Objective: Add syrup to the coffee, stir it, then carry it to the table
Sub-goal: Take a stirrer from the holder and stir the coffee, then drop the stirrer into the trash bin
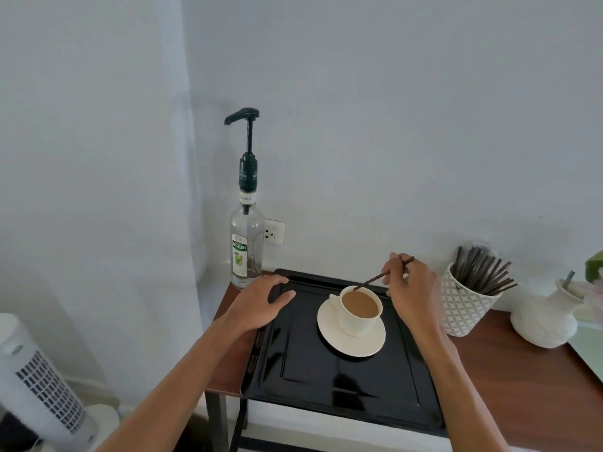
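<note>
Stirring stage, as judged from the layout: the right hand [412, 288] pinches a thin dark stirring stick [375, 279] between thumb and fingertips, its lower tip dipped into the far side of the milky brown coffee in the white ceramic cup [359, 309], which sits on a round white saucer [351, 336] in the right rear part of a glossy black rectangular tray [326, 380]. The left hand [259, 305] rests open, palm down, on the tray's left rear rim, gripping nothing; it appears to steady the tray. To stir well, the stick is best kept slanted and moved in small circles clear of the cup wall, since the coffee stands near the brim and the light cup could slide on its saucer. The clear glass syrup bottle [246, 252] with a dark green pump [246, 117] stands upright just beyond the tray's left rear corner, apart from the cup; whether syrup is already in cannot be told. On the brown wooden tabletop [509, 370], a white lattice-patterned pot [463, 308] of spare dark sticks stands just beside the right wrist and is the nearest thing to be knocked; a white ceramic vase [545, 318] sits further right. A white wall socket [273, 232] lies behind the bottle, and a white tower fan [39, 380] stands on the floor to the left, clear of the work. The tray overhangs the table's front edge, which calls for care when lifting.
</note>
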